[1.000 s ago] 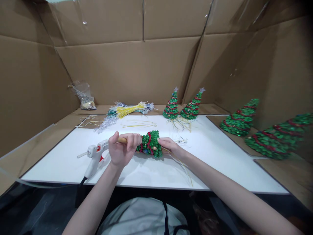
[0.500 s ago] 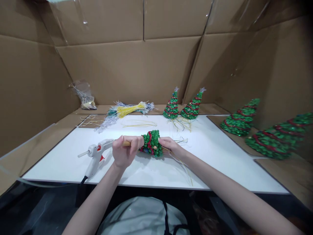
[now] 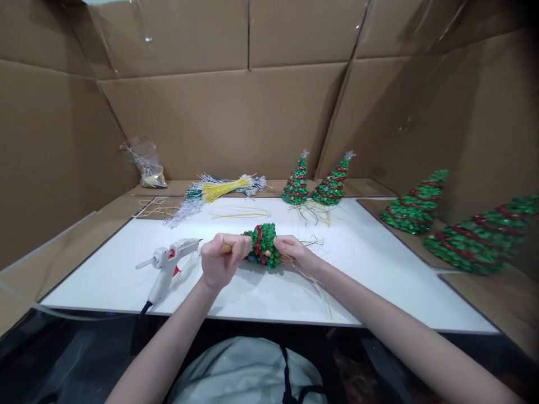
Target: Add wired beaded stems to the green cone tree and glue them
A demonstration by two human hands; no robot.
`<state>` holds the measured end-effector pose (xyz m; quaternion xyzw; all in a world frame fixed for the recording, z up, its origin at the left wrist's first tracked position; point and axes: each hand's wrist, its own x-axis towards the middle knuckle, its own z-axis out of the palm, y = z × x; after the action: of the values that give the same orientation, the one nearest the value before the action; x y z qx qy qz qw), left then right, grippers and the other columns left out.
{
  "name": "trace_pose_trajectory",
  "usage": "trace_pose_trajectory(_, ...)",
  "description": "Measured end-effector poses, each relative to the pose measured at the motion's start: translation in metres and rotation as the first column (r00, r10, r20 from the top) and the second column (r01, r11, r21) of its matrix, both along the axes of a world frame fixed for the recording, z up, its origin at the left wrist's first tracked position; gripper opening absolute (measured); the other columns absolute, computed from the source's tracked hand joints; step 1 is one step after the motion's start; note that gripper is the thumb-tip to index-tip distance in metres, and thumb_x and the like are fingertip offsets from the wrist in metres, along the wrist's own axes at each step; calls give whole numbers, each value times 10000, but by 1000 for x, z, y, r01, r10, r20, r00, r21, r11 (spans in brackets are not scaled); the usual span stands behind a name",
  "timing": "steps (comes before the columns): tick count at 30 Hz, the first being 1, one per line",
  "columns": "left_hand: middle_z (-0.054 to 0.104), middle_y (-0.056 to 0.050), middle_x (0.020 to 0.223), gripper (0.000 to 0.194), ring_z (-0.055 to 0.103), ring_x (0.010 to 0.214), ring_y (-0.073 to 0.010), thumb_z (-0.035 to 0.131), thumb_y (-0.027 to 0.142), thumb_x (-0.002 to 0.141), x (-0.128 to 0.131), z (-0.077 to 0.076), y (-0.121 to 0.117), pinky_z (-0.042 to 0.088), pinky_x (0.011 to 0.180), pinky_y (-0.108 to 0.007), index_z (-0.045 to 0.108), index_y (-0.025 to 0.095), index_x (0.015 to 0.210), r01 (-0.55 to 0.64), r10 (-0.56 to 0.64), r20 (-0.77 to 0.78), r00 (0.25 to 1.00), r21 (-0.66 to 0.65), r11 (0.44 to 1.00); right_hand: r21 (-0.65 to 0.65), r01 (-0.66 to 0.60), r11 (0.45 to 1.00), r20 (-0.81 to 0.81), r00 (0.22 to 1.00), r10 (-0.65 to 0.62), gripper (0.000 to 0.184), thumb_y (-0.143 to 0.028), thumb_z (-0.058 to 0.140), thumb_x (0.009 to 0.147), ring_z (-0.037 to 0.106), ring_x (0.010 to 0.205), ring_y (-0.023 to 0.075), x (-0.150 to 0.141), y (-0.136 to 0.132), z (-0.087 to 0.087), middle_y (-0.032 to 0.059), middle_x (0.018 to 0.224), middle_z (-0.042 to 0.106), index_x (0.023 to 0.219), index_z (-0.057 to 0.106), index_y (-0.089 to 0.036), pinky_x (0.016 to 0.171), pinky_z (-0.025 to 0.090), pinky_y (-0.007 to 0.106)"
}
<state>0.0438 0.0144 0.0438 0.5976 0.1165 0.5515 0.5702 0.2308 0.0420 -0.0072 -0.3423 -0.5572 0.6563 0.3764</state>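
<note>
My left hand [image 3: 223, 261] is closed round the wooden tip of a small green sequinned tree [image 3: 261, 246] with red garland, which lies sideways just above the white board [image 3: 370, 269]. At the tree's wide base, my right hand [image 3: 292, 251] presses against it, fingers curled round the base and some thin wire strands [image 3: 314, 280] trailing toward me. A white glue gun [image 3: 166, 266] rests on the board just left of my left hand, nozzle pointing left, apart from my fingers.
Two finished small trees [image 3: 314, 182] stand at the board's back. Two larger green trees [image 3: 455, 224] lie on cardboard at right. Bundles of yellow and silver wire [image 3: 219, 189] and a plastic bag [image 3: 145, 165] sit at back left. Cardboard walls enclose the space.
My left hand has slid right along the tree's tip toward the green part, away from the glue gun. The right hand has stayed at the base.
</note>
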Motion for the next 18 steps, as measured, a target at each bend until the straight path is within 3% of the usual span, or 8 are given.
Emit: trace_pose_trajectory(18, 186, 13, 331, 610, 222, 397, -103, 435, 599, 755, 14, -9, -9, 156, 502, -319, 246, 175, 359, -123, 121, 22, 992, 89, 988, 32, -5, 999, -2, 1000, 5, 519, -647, 648, 688, 135, 398, 48, 0, -2, 3, -102, 438, 204, 650, 583, -133, 410, 78, 232)
